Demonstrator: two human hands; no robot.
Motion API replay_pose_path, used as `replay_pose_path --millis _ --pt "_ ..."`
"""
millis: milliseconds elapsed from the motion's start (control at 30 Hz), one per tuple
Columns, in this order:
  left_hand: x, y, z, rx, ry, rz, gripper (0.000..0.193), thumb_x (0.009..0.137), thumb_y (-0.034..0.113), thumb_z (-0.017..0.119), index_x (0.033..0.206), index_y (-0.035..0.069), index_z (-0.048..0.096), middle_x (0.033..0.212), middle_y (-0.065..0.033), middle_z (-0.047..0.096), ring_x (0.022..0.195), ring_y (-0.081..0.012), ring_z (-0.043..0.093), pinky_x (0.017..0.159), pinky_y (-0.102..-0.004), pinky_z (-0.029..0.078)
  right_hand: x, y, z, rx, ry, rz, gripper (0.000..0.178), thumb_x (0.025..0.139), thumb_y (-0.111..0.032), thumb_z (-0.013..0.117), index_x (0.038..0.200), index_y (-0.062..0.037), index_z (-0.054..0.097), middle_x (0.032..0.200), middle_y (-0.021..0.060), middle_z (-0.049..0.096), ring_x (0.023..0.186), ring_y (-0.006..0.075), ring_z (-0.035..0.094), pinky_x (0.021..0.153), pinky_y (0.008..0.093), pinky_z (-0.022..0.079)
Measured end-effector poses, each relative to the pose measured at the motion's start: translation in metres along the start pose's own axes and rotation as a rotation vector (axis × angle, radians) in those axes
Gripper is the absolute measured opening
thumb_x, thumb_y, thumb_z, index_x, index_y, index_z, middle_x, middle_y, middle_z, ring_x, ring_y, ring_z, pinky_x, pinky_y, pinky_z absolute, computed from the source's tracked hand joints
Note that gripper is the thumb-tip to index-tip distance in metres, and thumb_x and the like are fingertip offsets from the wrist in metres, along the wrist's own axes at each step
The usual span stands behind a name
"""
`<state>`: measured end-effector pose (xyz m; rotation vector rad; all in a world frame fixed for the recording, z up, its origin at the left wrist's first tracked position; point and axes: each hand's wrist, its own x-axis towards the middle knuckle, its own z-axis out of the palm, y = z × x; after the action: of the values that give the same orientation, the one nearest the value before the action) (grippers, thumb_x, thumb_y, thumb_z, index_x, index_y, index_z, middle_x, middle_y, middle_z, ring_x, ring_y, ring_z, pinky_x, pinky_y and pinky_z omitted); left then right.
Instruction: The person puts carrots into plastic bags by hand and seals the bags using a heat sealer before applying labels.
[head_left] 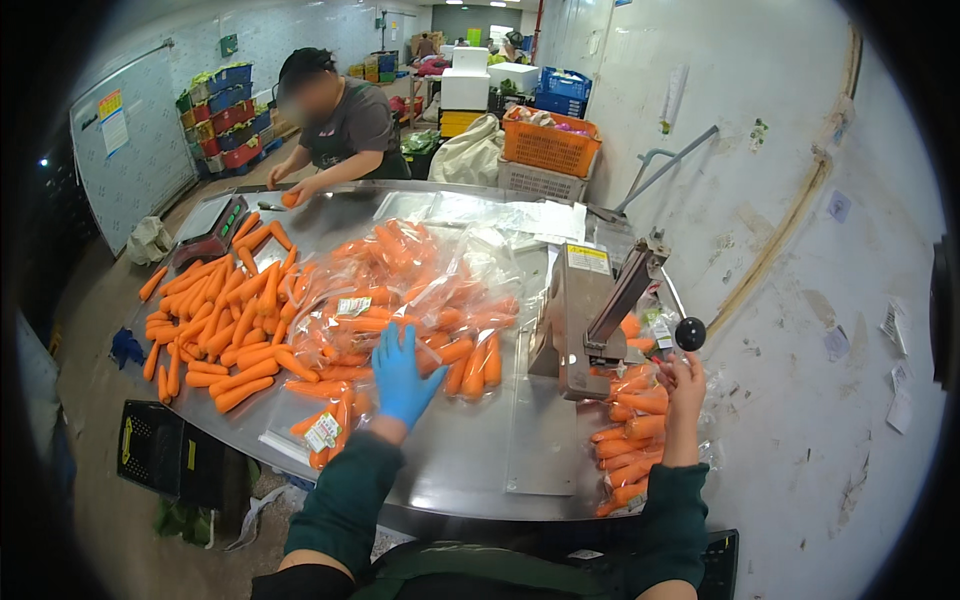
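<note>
My left hand (405,380), in a blue glove, lies with fingers stretched and thumb apart at the near edge of a pile of clear bags of carrots (390,262). It seems to touch a bag. My bare right hand (683,390) is just below the black ball knob (690,334) of a metal lever press (585,320). Its fingers are curled; what they hold, if anything, cannot be made out. Beside it, right of the press, more bagged carrots (630,440) lie in a row. A labelled carrot bag (322,430) rests left of my left forearm.
Loose carrots (220,320) cover the left of the steel table (450,470), near a scale (210,230). Across it a co-worker (345,125) handles a carrot. A white wall (780,300) bounds the right. A black crate (170,455) stands below the left edge.
</note>
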<state>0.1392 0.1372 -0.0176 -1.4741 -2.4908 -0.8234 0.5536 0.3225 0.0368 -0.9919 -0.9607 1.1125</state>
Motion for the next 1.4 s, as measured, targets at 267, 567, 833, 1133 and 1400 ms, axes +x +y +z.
replay_pose_path --millis 267,567,833,1133,1400 --pt "-0.057 -0.027 -0.007 -0.750 0.167 -0.144 0.019 0.093 0.006 0.056 0.107 -0.001 0.066 0.098 -0.0159 0.071 0.091 -0.0277 0.069 0.083 -0.0325 0.052 -0.113 0.036 0.034 -0.145 -0.415 -0.001 0.015 0.096 -0.007 0.058 0.107 -0.0009 0.065 0.090 0.0045 0.065 0.077 0.0118 0.064 0.064 0.0241 0.052" --pt "-0.066 0.116 -0.146 -1.529 -0.259 0.160 0.022 0.100 0.010 0.054 0.111 -0.005 0.065 0.107 -0.0131 0.069 0.093 -0.0218 0.067 0.087 -0.0333 0.052 -0.186 -0.059 0.122 -0.460 -0.760 -0.595 0.045 0.076 -0.016 0.081 0.118 -0.0051 0.067 0.096 0.0098 0.066 0.099 0.0267 0.064 0.086 0.0350 0.051" --pt "0.016 0.216 -0.095 -1.247 -0.823 0.232 0.028 0.094 0.011 0.062 0.119 -0.001 0.064 0.100 -0.0074 0.070 0.074 -0.0140 0.065 0.062 -0.0249 0.051 -0.100 -0.116 0.043 -0.496 -0.407 -0.445 0.009 0.085 -0.009 0.073 0.089 -0.0010 0.072 0.083 0.0040 0.068 0.070 0.0114 0.063 0.062 0.0266 0.050" --pt "0.017 0.256 -0.055 -1.465 -0.777 0.196 0.035 0.086 0.006 0.069 0.119 -0.003 0.062 0.089 -0.0089 0.068 0.074 -0.0145 0.067 0.065 -0.0259 0.055 -0.077 -0.115 0.058 -0.345 -0.379 -0.230 0.027 0.091 -0.017 0.069 0.109 0.0031 0.066 0.086 0.0073 0.067 0.070 0.0131 0.066 0.061 0.0246 0.054" --pt "0.003 0.179 -0.030 -1.636 -0.352 -0.261 0.017 0.084 0.011 0.075 0.093 -0.001 0.067 0.076 -0.0037 0.065 0.058 -0.0099 0.059 0.050 -0.0226 0.045 -0.063 -0.147 0.086 -0.286 -0.671 -0.154 0.028 0.100 -0.026 0.051 0.099 -0.0009 0.064 0.083 0.0067 0.066 0.069 0.0143 0.067 0.057 0.0267 0.054"
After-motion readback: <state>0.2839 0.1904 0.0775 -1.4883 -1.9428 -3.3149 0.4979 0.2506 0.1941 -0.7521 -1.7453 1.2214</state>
